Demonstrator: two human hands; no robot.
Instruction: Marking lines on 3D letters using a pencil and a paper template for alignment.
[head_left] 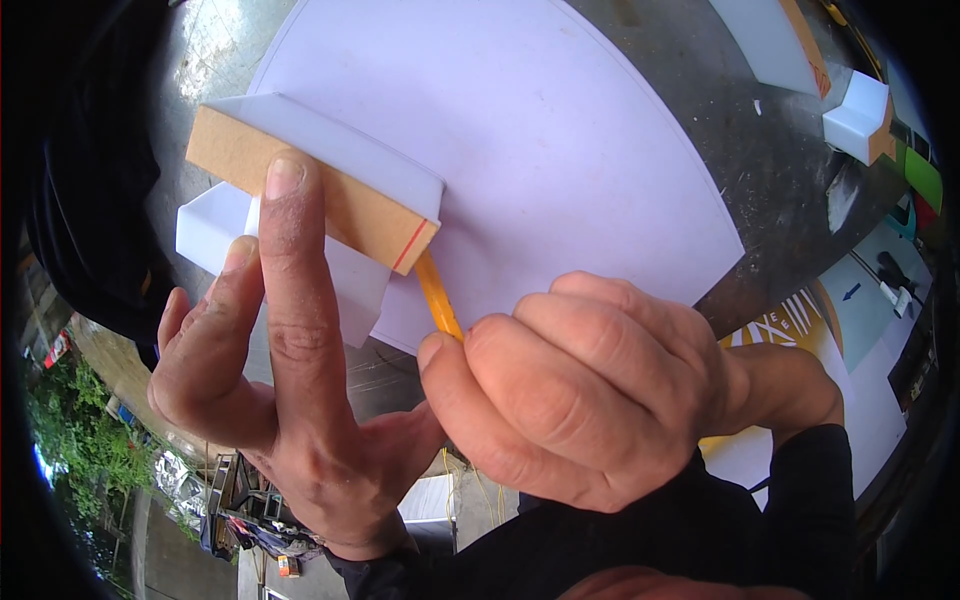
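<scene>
A bent white plastic piece (340, 145) with a brown backing face rests over a large white sheet (540, 140) with a curved edge. A red line crosses the brown face near its right end. My left hand (300, 380) steadies the piece, index finger stretched along the brown face and the other fingers bent beside its lower white flange. The left thumb is partly hidden. In my closed right hand (590, 390) is a slim yellow pencil-like tool (437, 290). Its far end meets the piece's right corner, where the tip is hidden.
Other white pieces with brown edges (858, 115) lie at the upper right on the dark metal table (690, 60). Near them is a green object (922, 178). A yellow-and-white printed sheet (790, 335) lies at the right. Plants (75, 400) and clutter stand beyond the lower left edge.
</scene>
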